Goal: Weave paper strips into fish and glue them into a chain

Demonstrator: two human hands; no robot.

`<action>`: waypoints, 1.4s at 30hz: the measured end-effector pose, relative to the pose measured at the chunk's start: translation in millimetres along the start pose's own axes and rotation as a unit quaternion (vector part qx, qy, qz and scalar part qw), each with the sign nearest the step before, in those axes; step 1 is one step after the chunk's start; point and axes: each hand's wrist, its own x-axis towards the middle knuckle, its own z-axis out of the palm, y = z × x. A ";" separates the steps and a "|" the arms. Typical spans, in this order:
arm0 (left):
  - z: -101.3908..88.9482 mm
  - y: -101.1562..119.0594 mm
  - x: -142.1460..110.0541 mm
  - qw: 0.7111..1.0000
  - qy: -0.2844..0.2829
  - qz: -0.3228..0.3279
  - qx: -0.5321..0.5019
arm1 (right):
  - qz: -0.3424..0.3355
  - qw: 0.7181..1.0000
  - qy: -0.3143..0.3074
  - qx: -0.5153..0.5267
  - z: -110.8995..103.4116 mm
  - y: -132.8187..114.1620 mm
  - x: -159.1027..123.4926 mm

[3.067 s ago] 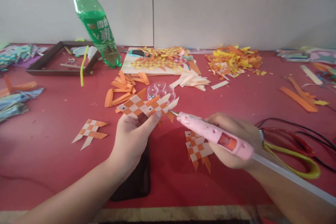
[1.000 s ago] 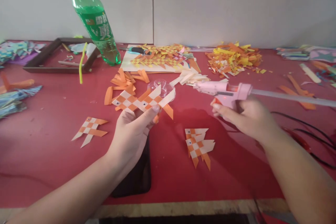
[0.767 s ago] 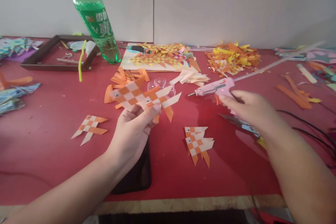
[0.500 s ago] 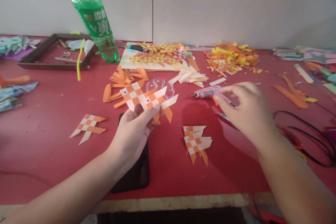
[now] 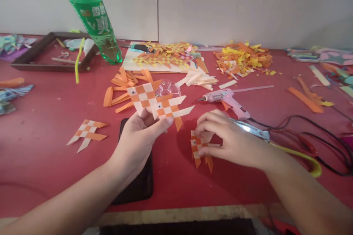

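My left hand (image 5: 143,132) is closed on woven paper fish (image 5: 142,97), orange and white checks with small stick-on eyes. Two overlapping fish show above its thumb, raised over a black phone (image 5: 138,183) lying on the table. My right hand (image 5: 228,137) is over another pair of paper fish (image 5: 195,148) on the red tabletop. Its thumb and fingers are apart around the fish's tail side, partly covering it; whether they touch the paper I cannot tell. A single woven fish (image 5: 87,131) lies to the left.
Beyond my right hand lies a pink glue gun (image 5: 228,101) with its cord; scissors (image 5: 252,130) are partly under my wrist. Orange strips (image 5: 110,97), white strips (image 5: 198,78) and a scrap pile (image 5: 244,58) lie behind. A green bottle (image 5: 95,22) stands by a dark frame (image 5: 33,67).
My right hand has let go of the glue gun and moved down and left to the paper fish pair. My left hand still holds its fish, nearly in place. The view has shifted slightly.
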 end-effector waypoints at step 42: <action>3.3 -5.4 -10.0 0.995 -0.083 -0.046 0.017 | 0.096 0.873 0.181 0.443 22.4 -21.3 5.9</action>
